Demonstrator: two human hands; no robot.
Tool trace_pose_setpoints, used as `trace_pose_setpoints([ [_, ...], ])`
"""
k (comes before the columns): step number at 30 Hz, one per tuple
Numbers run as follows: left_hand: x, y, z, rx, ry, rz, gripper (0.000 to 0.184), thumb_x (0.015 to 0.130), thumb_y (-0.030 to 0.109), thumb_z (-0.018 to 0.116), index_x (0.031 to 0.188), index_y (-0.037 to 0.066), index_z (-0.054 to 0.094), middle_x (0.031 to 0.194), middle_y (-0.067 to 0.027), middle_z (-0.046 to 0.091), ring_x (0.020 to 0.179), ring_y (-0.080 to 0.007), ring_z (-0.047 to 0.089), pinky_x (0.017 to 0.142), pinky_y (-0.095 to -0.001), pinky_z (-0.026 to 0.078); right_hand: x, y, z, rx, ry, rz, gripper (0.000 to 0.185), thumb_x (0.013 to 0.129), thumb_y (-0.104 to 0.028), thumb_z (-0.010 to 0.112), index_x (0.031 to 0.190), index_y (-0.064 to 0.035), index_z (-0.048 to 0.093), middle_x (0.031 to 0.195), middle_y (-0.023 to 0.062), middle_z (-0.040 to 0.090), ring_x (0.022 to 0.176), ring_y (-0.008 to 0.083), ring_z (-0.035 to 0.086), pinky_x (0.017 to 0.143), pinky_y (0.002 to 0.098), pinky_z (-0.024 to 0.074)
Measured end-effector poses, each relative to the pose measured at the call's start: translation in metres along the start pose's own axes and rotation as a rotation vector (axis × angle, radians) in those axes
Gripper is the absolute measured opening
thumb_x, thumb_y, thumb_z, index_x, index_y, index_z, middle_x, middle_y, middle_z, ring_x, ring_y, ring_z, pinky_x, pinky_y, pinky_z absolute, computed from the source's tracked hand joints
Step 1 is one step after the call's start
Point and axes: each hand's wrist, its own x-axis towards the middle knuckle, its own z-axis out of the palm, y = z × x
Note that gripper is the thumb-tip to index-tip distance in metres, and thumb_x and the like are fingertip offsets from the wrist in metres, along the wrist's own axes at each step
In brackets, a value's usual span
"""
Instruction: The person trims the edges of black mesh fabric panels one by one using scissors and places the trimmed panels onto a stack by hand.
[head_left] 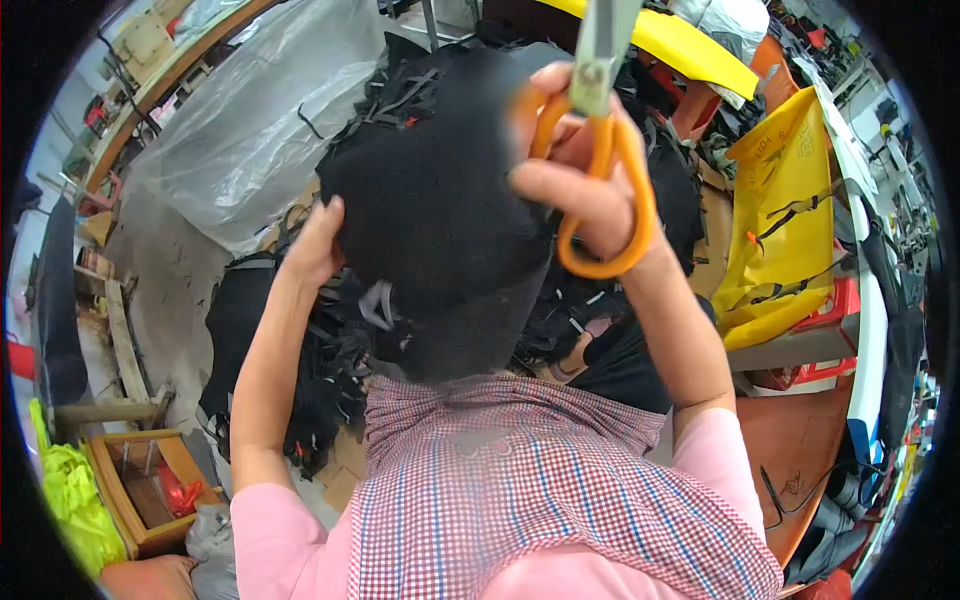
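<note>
A large piece of black fabric (435,210) is spread in front of my body, covering much of the middle of the view. Its left edge is pinched in my left hand (317,243), with the fingertips hidden behind the cloth. My right hand (590,185) holds a pair of scissors (594,92) with orange handles, fingers through the loops and blades pointing up and away. The blade tips lie beyond the top of the view. At the fabric's upper right, beside the right hand, part of the picture is blurred.
Black scraps and strips (325,375) lie heaped below and around the fabric. Clear plastic sheeting (250,130) stands at the left, near a wooden frame box (150,480). To the right are a yellow bag-like sheet with straps (785,215) and a red plastic crate (835,310).
</note>
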Motion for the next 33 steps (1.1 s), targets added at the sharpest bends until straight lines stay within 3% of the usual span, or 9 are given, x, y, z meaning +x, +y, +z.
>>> trace_pose_setpoints([
  [5, 0.066, 0.114, 0.047, 0.063, 0.095, 0.537, 0.036, 0.085, 0.020, 0.074, 0.111, -0.002, 0.064, 0.104, -0.0129, 0.069, 0.089, -0.0228, 0.069, 0.079, -0.0338, 0.057, 0.024, 0.008, -0.028, -0.506, 0.278, 0.064, 0.066, 0.068, -0.038, 0.087, 0.116, -0.0045, 0.058, 0.089, 0.0038, 0.060, 0.078, 0.0107, 0.059, 0.070, 0.0239, 0.0475],
  [9, 0.064, 0.196, 0.092, 0.190, 0.189, 1.009, 0.032, 0.082, 0.022, 0.076, 0.102, -0.001, 0.066, 0.101, -0.0093, 0.069, 0.081, -0.0196, 0.066, 0.074, -0.0344, 0.054, 0.043, 0.034, -0.023, -0.219, 0.311, 0.220, 0.054, 0.069, -0.003, 0.077, 0.116, -0.0005, 0.051, 0.079, 0.0061, 0.064, 0.068, 0.0140, 0.062, 0.066, 0.0263, 0.0505],
  [13, 0.029, 0.218, 0.116, 0.309, 0.214, 1.175, 0.026, 0.084, 0.023, 0.076, 0.094, 0.001, 0.066, 0.092, -0.0048, 0.067, 0.075, -0.0124, 0.062, 0.065, -0.0292, 0.051, 0.080, 0.030, -0.045, -0.189, 0.403, 0.024, 0.049, 0.072, -0.002, 0.074, 0.115, -0.0009, 0.052, 0.079, 0.0060, 0.063, 0.066, 0.0136, 0.062, 0.062, 0.0263, 0.0502],
  [16, 0.011, 0.225, 0.040, 0.493, 0.229, 0.805, 0.043, 0.084, 0.020, 0.074, 0.116, -0.005, 0.060, 0.112, -0.0124, 0.066, 0.097, -0.0186, 0.065, 0.084, -0.0338, 0.053, 0.074, 0.021, -0.059, -0.198, 0.263, -0.143, 0.048, 0.077, -0.003, 0.074, 0.120, -0.0043, 0.053, 0.085, 0.0053, 0.063, 0.071, 0.0119, 0.063, 0.063, 0.0265, 0.0513],
  [24, -0.135, 0.001, -0.049, 0.878, 0.441, -0.273, 0.069, 0.081, 0.012, 0.075, 0.139, -0.004, 0.041, 0.099, -0.0060, 0.060, 0.086, -0.0165, 0.059, 0.084, -0.0314, 0.051, -0.134, 0.072, -0.022, -0.085, 0.012, 0.774, 0.046, 0.075, -0.003, 0.074, 0.116, -0.0059, 0.055, 0.081, 0.0002, 0.058, 0.066, 0.0076, 0.055, 0.059, 0.0230, 0.0459],
  [27, -0.149, -0.029, -0.018, 1.231, 0.551, 0.202, 0.062, 0.085, 0.005, 0.069, 0.141, 0.004, 0.043, 0.106, -0.0105, 0.059, 0.096, -0.0207, 0.058, 0.089, -0.0342, 0.047, -0.189, 0.092, -0.010, 0.033, 0.127, 0.938, 0.049, 0.078, -0.001, 0.071, 0.122, -0.0065, 0.051, 0.080, 0.0008, 0.058, 0.063, 0.0073, 0.054, 0.055, 0.0221, 0.0424],
  [29, -0.142, -0.029, 0.025, 1.186, 0.203, 0.436, 0.057, 0.074, 0.008, 0.077, 0.126, 0.002, 0.055, 0.113, -0.0127, 0.061, 0.099, -0.0244, 0.059, 0.089, -0.0348, 0.048, -0.188, 0.082, 0.000, 0.022, 0.129, 0.978, 0.048, 0.078, -0.001, 0.071, 0.122, -0.0060, 0.051, 0.080, 0.0006, 0.058, 0.063, 0.0070, 0.053, 0.054, 0.0223, 0.0424],
  [31, -0.133, -0.032, 0.068, 1.331, -0.267, 0.567, 0.077, 0.059, 0.023, 0.087, 0.127, 0.006, 0.056, 0.119, -0.0131, 0.059, 0.107, -0.0304, 0.055, 0.094, -0.0425, 0.043, -0.181, 0.072, 0.006, -0.018, 0.084, 0.973, 0.046, 0.079, -0.001, 0.071, 0.120, -0.0054, 0.052, 0.081, 0.0001, 0.057, 0.066, 0.0062, 0.053, 0.058, 0.0219, 0.0433],
  [33, -0.123, -0.062, 0.095, 1.349, -0.370, 0.602, 0.084, 0.057, 0.021, 0.085, 0.132, 0.005, 0.051, 0.122, -0.0108, 0.054, 0.112, -0.0298, 0.052, 0.095, -0.0446, 0.040, -0.174, 0.065, 0.012, -0.067, 0.050, 0.910, 0.045, 0.079, -0.001, 0.070, 0.120, -0.0058, 0.052, 0.081, -0.0002, 0.057, 0.069, 0.0057, 0.053, 0.062, 0.0214, 0.0434],
])
